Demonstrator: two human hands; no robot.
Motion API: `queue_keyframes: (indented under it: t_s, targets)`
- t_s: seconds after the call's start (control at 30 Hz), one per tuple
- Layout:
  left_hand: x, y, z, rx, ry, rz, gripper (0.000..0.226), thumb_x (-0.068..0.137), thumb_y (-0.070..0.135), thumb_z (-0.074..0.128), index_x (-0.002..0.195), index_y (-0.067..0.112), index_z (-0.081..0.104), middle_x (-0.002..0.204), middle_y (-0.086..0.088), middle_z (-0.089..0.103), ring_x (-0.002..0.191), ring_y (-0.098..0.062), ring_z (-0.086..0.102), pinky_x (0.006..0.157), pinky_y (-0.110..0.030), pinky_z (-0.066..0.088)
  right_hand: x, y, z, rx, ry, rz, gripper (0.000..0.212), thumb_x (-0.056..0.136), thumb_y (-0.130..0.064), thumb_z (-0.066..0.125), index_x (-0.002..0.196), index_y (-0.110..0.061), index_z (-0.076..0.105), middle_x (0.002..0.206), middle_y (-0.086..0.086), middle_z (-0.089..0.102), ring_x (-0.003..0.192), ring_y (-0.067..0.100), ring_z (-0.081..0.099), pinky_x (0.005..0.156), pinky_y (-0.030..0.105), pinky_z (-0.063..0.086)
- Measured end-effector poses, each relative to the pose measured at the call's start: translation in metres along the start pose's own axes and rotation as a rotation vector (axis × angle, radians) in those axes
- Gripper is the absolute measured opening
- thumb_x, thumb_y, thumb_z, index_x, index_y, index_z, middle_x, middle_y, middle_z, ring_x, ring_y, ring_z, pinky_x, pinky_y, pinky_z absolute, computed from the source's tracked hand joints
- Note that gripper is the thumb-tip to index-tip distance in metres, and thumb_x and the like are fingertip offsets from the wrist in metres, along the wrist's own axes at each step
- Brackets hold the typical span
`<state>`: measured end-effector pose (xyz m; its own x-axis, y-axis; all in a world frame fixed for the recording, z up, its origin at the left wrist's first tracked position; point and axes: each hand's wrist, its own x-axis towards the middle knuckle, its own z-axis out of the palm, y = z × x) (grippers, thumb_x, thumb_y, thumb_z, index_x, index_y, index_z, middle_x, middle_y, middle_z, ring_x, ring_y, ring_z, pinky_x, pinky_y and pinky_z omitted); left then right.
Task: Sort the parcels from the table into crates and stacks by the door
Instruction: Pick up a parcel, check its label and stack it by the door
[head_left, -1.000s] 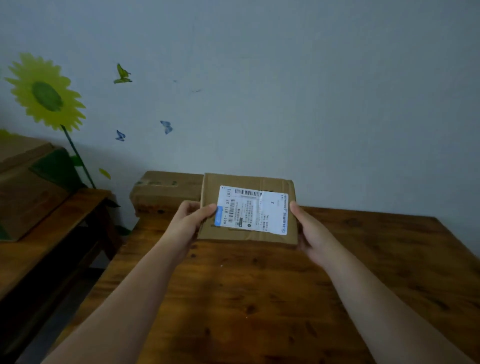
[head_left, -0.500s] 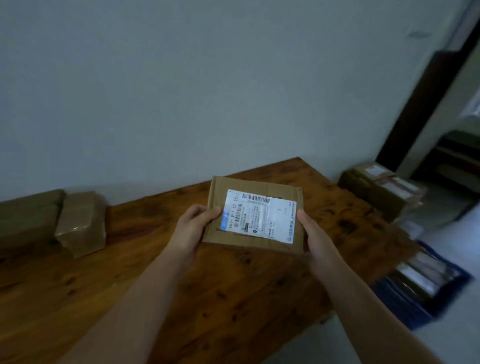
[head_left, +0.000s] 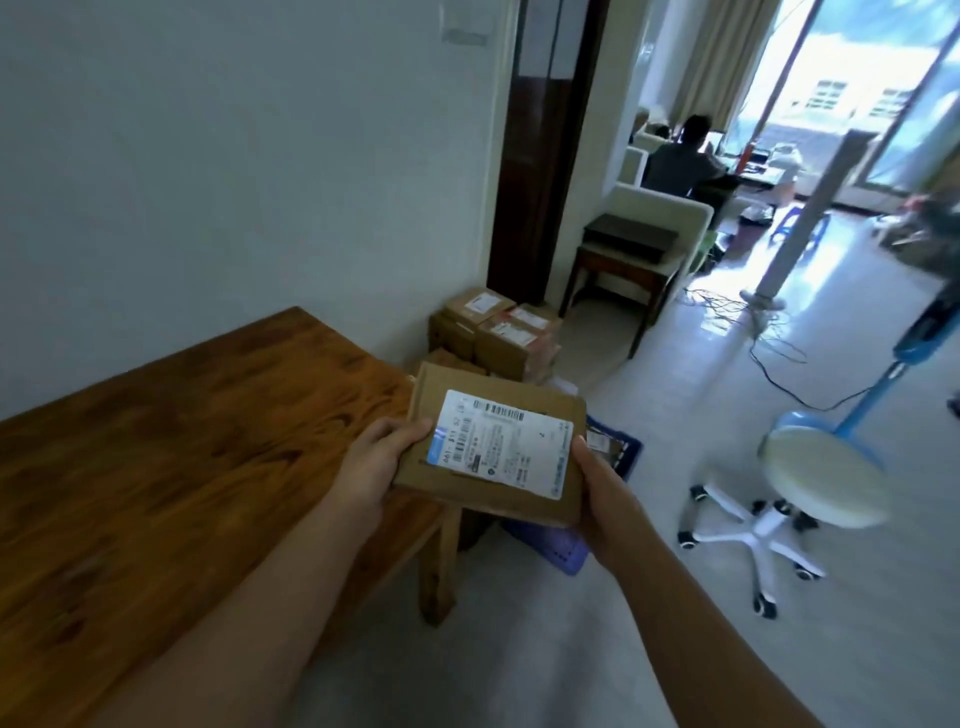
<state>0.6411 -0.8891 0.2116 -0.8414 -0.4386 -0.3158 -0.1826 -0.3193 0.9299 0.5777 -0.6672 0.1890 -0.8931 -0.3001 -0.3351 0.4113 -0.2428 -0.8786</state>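
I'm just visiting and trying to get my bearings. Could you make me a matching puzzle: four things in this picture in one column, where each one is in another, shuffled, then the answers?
Things:
1. labelled parcel
2. stack of boxes
3. blue crate
4. white-seated stool

Places:
A. on the floor beside the doorway
B. on open floor to the right
C. gripped between left hand and right hand
D. on the floor, partly hidden behind the held parcel

Pairs: 1-C, 2-A, 3-D, 4-B.
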Motion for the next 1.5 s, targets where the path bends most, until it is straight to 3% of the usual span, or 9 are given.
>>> queue_keyframes:
  t_s: [0.1,0.4,0.5,0.63,0.87,1.1,1.23,1.37,1.5]
  targets:
    - [0.017,-0.009,0.059,0.031,-0.040,-0.051,0.025,0.077,0.030,0.073,0.093,0.012,0.064,0.087,-0.010,0.072,0.070,-0.021,0.069,0.055,-0.027,0.054,0.017,-0.025,-0.051,-0.037,0.028,-0.001,0.050,0.071,-0.048,0.063,0.111,-0.018,0.065,0.097,0.008,0.074,0.083,0.024,0.072,0.056,0.032,0.056]
    - [0.118,-0.030,0.183,0.083,-0.130,-0.186,0.016,0.085,0.020,0.067,0.096,0.012,0.058,0.085,-0.009,0.068,0.065,-0.019,0.064,0.045,-0.021,0.051,0.112,-0.064,-0.156,-0.099,0.134,0.094,0.028,0.093,-0.034,0.051,0.111,-0.015,0.061,0.078,0.003,0.075,0.067,0.017,0.072,0.049,0.025,0.053]
    - [0.175,-0.043,0.224,0.076,-0.188,-0.224,0.025,0.087,0.012,0.062,0.111,0.011,0.057,0.092,-0.010,0.068,0.071,-0.021,0.066,0.047,-0.024,0.053,0.164,-0.072,-0.189,-0.106,0.174,0.097,0.031,0.092,-0.026,0.053,0.123,-0.023,0.053,0.089,0.006,0.073,0.077,0.021,0.071,0.054,0.030,0.054]
    - [0.255,-0.053,0.274,0.133,-0.291,-0.249,0.041,0.090,0.006,0.056,0.131,0.011,0.050,0.113,-0.015,0.065,0.096,-0.033,0.065,0.077,-0.041,0.056,0.233,-0.088,-0.224,-0.087,0.200,0.141,0.042,0.090,-0.015,0.053,0.131,-0.022,0.048,0.102,0.010,0.068,0.090,0.025,0.067,0.062,0.034,0.055]
    - [0.376,-0.074,0.346,0.296,-0.293,-0.351,0.042,0.091,0.005,0.055,0.133,0.012,0.051,0.113,-0.009,0.066,0.092,-0.024,0.066,0.073,-0.036,0.055,0.345,-0.103,-0.271,-0.072,0.221,0.260,0.038,0.086,-0.008,0.055,0.122,-0.019,0.052,0.101,0.013,0.068,0.096,0.031,0.067,0.072,0.040,0.057]
    - [0.452,-0.129,0.379,0.510,-0.186,-0.334,0.037,0.087,-0.001,0.054,0.118,0.018,0.058,0.102,-0.004,0.062,0.079,-0.007,0.057,0.055,-0.016,0.044,0.433,-0.072,-0.316,-0.097,0.213,0.414,0.037,0.084,-0.005,0.056,0.116,-0.024,0.057,0.110,0.012,0.064,0.103,0.028,0.063,0.077,0.037,0.054]
    - [0.485,-0.183,0.388,0.562,-0.144,-0.442,0.041,0.088,0.002,0.052,0.128,0.008,0.052,0.107,-0.010,0.058,0.094,-0.022,0.058,0.076,-0.031,0.050,0.478,-0.031,-0.339,-0.116,0.210,0.520,0.034,0.089,-0.011,0.053,0.121,-0.022,0.055,0.119,0.013,0.057,0.110,0.031,0.057,0.090,0.042,0.051]
    - [0.518,-0.248,0.386,0.544,-0.127,-0.521,0.009,0.092,0.016,0.056,0.100,0.013,0.060,0.103,-0.011,0.059,0.083,-0.019,0.057,0.077,-0.035,0.045,0.513,0.025,-0.355,-0.154,0.286,0.608,0.018,0.094,-0.016,0.051,0.112,-0.018,0.053,0.106,0.011,0.057,0.097,0.027,0.059,0.084,0.044,0.052]
    - [0.549,-0.330,0.365,0.688,-0.099,-0.538,0.032,0.094,0.028,0.055,0.118,0.009,0.060,0.112,-0.012,0.063,0.105,-0.027,0.058,0.094,-0.039,0.046,0.538,0.101,-0.369,-0.280,0.364,0.684,0.018,0.092,-0.016,0.056,0.109,-0.019,0.049,0.094,0.006,0.055,0.093,0.032,0.060,0.086,0.054,0.052]
